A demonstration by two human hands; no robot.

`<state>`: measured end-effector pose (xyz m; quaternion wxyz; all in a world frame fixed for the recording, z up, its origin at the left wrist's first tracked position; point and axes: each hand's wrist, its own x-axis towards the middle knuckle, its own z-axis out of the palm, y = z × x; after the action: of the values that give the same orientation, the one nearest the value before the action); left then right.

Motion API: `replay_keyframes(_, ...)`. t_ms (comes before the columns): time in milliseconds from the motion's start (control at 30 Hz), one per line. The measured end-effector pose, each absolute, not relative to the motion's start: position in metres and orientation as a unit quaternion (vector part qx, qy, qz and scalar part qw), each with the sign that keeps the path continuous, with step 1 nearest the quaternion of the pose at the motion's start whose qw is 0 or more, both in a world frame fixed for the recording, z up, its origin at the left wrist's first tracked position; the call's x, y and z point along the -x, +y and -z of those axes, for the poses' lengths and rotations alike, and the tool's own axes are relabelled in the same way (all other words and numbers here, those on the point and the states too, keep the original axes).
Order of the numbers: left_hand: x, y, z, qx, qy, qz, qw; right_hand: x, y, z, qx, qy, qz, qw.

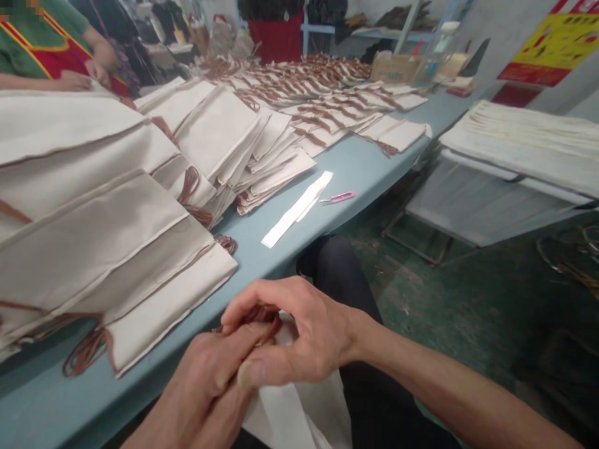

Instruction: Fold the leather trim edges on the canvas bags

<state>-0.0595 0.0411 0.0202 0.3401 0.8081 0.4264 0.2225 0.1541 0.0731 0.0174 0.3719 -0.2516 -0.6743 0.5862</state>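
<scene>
My left hand (206,374) and my right hand (309,337) meet over my lap, closed together around a bundle of brown cord (272,329). Part of the cord loops out between the fingers; the rest is hidden by them. Below my hands a cream cloth piece (327,405) lies over my dark trousers, with a white strip (285,411) hanging across it. Nearest on the table are folded cream cloth pieces (173,299) edged in brown, with a coiled brown cord (87,354) at one corner.
On the blue table (374,178) lie white paper-like strips (299,209) and small pink-handled thread snips (339,197). Rows of corded cloth pieces (318,100) stretch behind. A co-worker's hands (96,75) handle cloth at upper left. A cloth-stacked rack (515,181) stands right.
</scene>
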Motion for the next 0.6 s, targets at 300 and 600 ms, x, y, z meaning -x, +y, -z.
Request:
replay_keyframes(300,0.051,0.054,-0.003,-0.752,0.477,-0.159,0.426,-0.161,0.075,0.006,0.377,-0.779,-0.466,0.184)
replay_keyframes(600,0.06,0.054,-0.008,-0.755,0.442,-0.139,0.464,-0.169,0.089,0.001,0.352,-0.773,-0.505,0.151)
